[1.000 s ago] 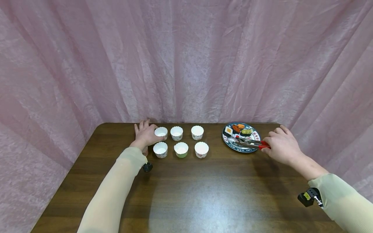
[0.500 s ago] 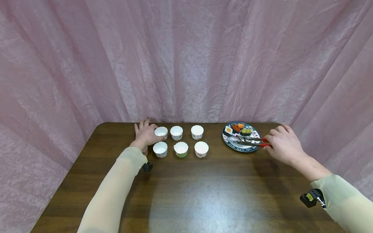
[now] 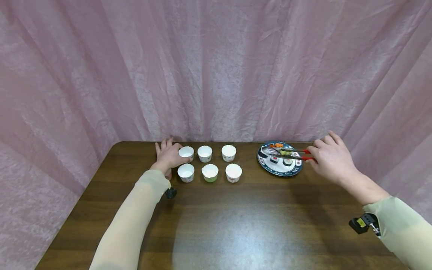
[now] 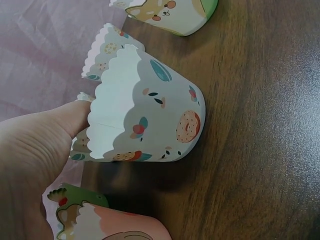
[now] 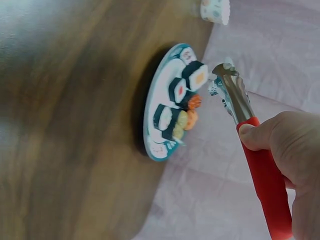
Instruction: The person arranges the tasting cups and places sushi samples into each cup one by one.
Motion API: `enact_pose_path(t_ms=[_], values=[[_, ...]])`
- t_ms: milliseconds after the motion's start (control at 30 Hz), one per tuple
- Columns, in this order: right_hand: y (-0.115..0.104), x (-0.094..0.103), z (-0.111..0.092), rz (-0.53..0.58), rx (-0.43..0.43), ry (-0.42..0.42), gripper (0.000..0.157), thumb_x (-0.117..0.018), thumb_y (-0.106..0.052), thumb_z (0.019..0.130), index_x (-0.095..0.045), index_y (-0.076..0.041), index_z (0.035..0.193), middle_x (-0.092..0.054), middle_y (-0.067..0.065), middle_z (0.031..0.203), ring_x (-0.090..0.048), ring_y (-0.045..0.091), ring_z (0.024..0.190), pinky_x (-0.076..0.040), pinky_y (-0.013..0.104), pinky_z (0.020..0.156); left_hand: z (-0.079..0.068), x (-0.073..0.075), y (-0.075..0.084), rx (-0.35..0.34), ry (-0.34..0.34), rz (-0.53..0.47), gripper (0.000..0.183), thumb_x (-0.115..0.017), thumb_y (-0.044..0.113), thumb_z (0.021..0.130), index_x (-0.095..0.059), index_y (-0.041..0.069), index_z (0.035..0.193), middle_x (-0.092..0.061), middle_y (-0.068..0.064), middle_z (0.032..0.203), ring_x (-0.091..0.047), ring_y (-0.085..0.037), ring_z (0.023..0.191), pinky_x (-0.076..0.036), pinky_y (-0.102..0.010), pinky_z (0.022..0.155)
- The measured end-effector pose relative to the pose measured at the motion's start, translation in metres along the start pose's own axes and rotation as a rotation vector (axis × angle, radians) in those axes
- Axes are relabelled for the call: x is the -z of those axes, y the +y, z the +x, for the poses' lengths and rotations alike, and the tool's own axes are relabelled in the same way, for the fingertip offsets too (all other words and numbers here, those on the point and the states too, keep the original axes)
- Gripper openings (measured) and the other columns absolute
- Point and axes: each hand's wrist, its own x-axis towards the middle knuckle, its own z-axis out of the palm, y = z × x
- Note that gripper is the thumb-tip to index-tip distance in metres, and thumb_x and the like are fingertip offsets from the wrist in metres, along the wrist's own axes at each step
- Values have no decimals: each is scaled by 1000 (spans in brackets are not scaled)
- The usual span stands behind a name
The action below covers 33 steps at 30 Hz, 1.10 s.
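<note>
At the back left of the head view, my left hand (image 3: 167,155) reaches around a white paper baking cup (image 3: 186,152), thumb at its front and index finger at its far side. In the left wrist view the thumb (image 4: 75,117) passes behind a nearer patterned cup (image 4: 155,110). My right hand (image 3: 332,157) grips tongs (image 5: 265,175) by their red handles. Their metal heads (image 3: 270,151) hover over a blue-rimmed plate (image 3: 285,173), overlapping sushi pieces. In the right wrist view several sushi pieces (image 5: 177,90) sit on the plate; nothing shows caught in the tongs.
More baking cups (image 3: 210,171) stand in two rows right of my left hand. A green cup (image 4: 95,195) and a pink cup (image 4: 135,225) show beside the left hand in its wrist view. Behind the wooden table (image 3: 253,225) hangs a pink curtain (image 3: 216,71).
The right hand has risen slightly, carrying the tongs up and toward the far side of the plate; the front sushi rolls now show below them. The left hand stays in place.
</note>
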Motion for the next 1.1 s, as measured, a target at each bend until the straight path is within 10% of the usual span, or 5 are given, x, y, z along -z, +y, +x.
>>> enact_pose_path(t_ms=[1100], values=[[-56,21,111,-65,221,137,27,-84,-12,74,-76,-3,98,-68,12,94,-55,38,104,-20,57,120,-5,1,4,-9,16,-25,64,-76,54,87,-64,9,132,-17,-25,164,2,-48,152,16,-69,113]])
